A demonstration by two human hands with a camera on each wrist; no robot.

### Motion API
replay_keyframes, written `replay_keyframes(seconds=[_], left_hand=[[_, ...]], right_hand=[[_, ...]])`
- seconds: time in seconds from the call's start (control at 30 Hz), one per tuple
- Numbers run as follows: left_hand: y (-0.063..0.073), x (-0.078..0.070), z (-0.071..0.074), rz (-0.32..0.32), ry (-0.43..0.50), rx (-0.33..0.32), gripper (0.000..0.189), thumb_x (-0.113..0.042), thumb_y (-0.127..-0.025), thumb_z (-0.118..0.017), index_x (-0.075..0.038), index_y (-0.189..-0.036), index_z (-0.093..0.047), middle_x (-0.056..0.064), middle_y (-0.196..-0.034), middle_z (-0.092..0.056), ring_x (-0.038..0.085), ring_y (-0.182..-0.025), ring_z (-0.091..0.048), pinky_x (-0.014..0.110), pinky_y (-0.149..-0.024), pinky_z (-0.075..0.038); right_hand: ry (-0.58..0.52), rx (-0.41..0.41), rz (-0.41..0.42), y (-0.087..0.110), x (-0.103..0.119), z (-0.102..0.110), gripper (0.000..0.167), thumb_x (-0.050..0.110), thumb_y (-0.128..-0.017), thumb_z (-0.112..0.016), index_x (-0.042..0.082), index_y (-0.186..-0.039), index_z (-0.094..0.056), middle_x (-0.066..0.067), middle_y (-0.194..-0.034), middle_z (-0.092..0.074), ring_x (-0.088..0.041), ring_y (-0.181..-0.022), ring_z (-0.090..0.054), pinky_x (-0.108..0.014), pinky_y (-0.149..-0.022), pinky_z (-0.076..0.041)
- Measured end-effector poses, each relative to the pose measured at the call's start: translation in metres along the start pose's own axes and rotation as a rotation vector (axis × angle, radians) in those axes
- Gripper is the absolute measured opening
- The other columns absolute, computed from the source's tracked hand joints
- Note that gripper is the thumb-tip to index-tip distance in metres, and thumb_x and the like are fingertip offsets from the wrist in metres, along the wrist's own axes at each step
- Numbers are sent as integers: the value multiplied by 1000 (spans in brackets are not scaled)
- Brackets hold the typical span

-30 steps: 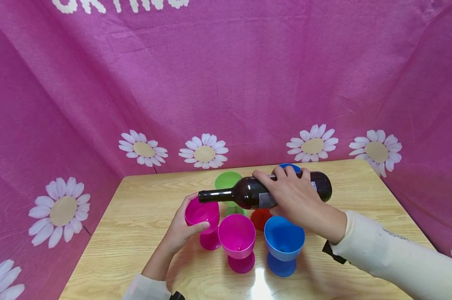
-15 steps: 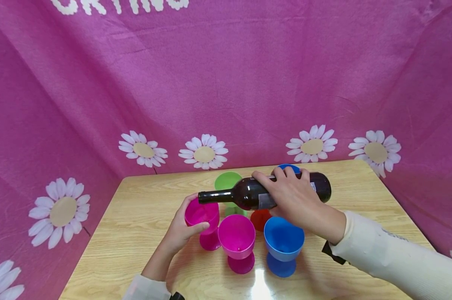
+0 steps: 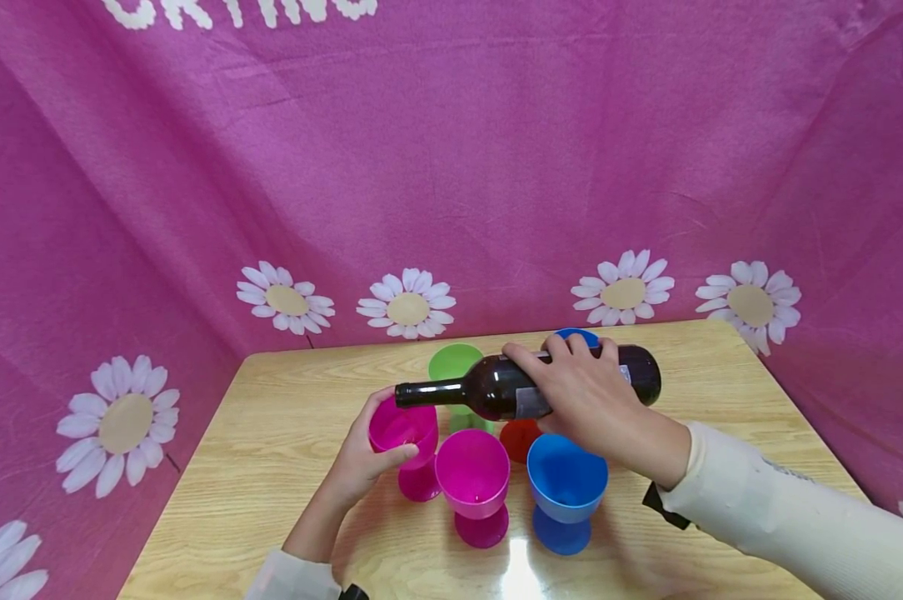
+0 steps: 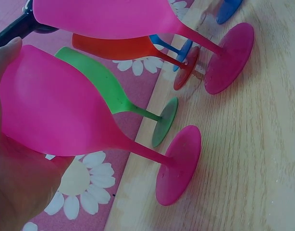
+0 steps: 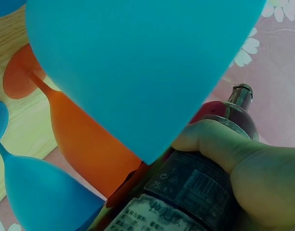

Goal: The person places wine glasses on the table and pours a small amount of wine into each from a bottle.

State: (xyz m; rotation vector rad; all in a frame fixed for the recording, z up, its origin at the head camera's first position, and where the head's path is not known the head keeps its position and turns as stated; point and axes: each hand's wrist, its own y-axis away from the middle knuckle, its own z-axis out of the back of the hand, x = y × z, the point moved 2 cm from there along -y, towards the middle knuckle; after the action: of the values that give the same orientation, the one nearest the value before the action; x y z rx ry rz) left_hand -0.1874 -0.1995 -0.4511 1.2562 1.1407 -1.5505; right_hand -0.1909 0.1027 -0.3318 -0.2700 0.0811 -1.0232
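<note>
My left hand (image 3: pixel 361 462) grips the bowl of a pink goblet (image 3: pixel 402 432), thumb on the near side and fingers round the far left side. In the left wrist view its foot (image 4: pixel 178 166) stands on the table. My right hand (image 3: pixel 590 396) holds a dark glass wine bottle (image 3: pixel 489 388) from above, round its body. The bottle lies nearly level, its neck pointing left and its mouth over that goblet's rim. A second pink goblet (image 3: pixel 472 471) and a blue goblet (image 3: pixel 567 475) stand upright nearer me. Whether liquid is flowing is too unclear to tell.
Behind the bottle stand a green goblet (image 3: pixel 455 362) and a blue goblet (image 3: pixel 577 336), both partly hidden. An orange-red goblet (image 3: pixel 521 439) shows beneath the bottle. Pink cloth (image 3: pixel 496 167) with printed daisies hangs round the wooden table (image 3: pixel 271 433).
Both hands, the bottle and the goblets keep nearly the same places. The shine inside the held pink goblet has changed slightly.
</note>
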Motion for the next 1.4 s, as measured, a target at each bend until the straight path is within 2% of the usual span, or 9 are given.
replay_keyframes(seconds=[0.73, 1.23, 1.4], left_hand=[[0, 0, -1, 7, 3, -4, 81, -3, -85, -81, -10, -153, -37, 19, -144, -52, 32, -126, -58, 34, -94, -58], [0, -1, -1, -3, 1, -9, 82, -2, -84, -81, -9, -153, -37, 20, -144, -53, 25, -123, -61, 34, -94, -58], [0, -2, -1, -10, 12, -3, 82, -1, -84, -80, -9, -153, -37, 20, -144, -52, 20, -120, -63, 34, -94, -58]], right_hand=[[15, 7, 0, 1, 1, 0, 96, 28, -63, -100, 29, -146, -51, -18, -118, -63, -41, -114, -56, -71, -90, -43], [23, 1, 6, 1, 2, 0, 97, 30, -62, -100, 29, -146, -52, -18, -118, -63, -41, -114, -57, -71, -90, -43], [26, 7, 3, 1, 2, 0, 97, 30, -63, -100, 29, -146, -52, -18, -119, -63, -41, -115, -56, -71, -91, -42]])
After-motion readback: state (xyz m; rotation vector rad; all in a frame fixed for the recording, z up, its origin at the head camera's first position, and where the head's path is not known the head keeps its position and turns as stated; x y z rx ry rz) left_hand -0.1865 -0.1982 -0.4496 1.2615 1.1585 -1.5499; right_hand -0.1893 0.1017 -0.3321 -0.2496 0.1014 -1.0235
